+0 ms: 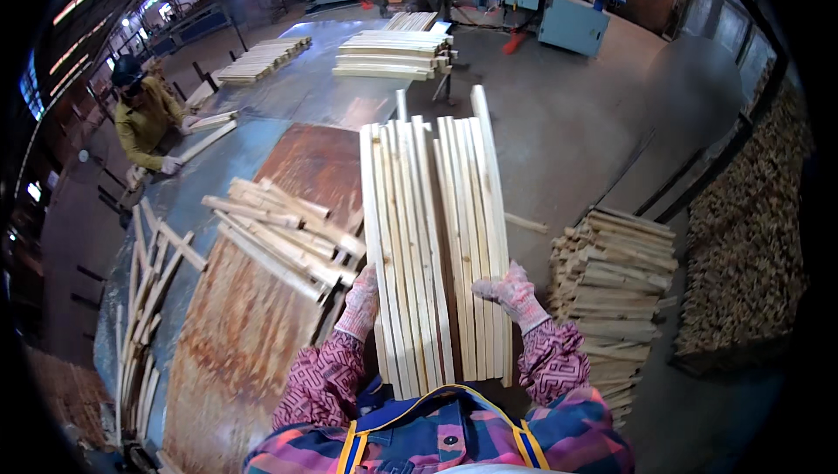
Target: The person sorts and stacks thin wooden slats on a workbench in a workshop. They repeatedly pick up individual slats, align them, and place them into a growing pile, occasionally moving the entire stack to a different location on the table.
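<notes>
In front of my body is a bundle of long, pale wooden strips [406, 238], side by side, with a dark gap running between a left and a right group. Two strips stick out past the rest at the far end. My left hand [360, 304], in a whitish knit glove, grips the bundle's left edge near its close end; the fingers are mostly hidden. On the opposite edge, my right hand [513, 297], gloved alike, is closed around the outer strips with its thumb on top. What supports the bundle from below is hidden.
Loose strips [288, 230] lie crosswise on a rust-brown board [231, 343] to the left. A co-worker [148, 116] handles strips across the table. Stacked strips [388, 55] sit at the far end. Wood piles [611, 282] stand right, and blue machines [572, 24] at the back.
</notes>
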`<state>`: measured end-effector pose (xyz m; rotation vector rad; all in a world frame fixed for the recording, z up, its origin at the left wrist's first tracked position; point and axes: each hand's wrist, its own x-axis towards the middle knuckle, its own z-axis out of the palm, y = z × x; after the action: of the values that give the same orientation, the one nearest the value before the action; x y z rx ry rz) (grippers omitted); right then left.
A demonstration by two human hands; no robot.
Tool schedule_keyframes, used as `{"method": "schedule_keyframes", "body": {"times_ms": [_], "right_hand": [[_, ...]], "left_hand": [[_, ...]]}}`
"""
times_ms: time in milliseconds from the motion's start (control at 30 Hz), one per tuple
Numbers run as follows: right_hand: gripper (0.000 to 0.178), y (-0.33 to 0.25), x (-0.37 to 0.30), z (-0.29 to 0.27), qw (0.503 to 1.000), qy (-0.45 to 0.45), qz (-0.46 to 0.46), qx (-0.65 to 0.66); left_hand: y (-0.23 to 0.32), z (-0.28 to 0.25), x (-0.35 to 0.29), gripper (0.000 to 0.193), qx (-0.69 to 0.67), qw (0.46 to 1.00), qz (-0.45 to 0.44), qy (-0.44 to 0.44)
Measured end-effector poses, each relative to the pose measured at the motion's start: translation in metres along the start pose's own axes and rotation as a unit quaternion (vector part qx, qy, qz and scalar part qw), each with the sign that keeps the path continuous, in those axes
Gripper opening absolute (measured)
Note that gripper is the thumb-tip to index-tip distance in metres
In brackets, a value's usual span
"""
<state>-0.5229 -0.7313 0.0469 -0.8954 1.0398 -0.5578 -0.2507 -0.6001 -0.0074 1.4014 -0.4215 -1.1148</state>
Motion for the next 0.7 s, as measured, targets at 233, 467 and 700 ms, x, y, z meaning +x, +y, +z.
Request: {"method": "schedule_keyframes", "body": {"times_ms": [233, 467, 700], "right_hand": [[0.064, -0.074, 0.156, -0.098, 0.922, 0.139, -0.225, -0.284], [0.067, -0.168, 0.308, -0.150, 0.980, 0.130, -0.137, -0.067], [0.059, -0.276, 0.492, -0.216, 0.988, 0.107, -0.112, -0.027]], "left_hand": [[0.057, 0.142, 0.225, 0.056, 0.106, 0.981, 0.039, -0.155], [0.102, 0.233, 0.400, 0.052, 0.145, 0.972, 0.033, -0.184], [0.132, 0.339, 0.589, 0.053, 0.190, 0.966, 0.086, -0.151]]}}
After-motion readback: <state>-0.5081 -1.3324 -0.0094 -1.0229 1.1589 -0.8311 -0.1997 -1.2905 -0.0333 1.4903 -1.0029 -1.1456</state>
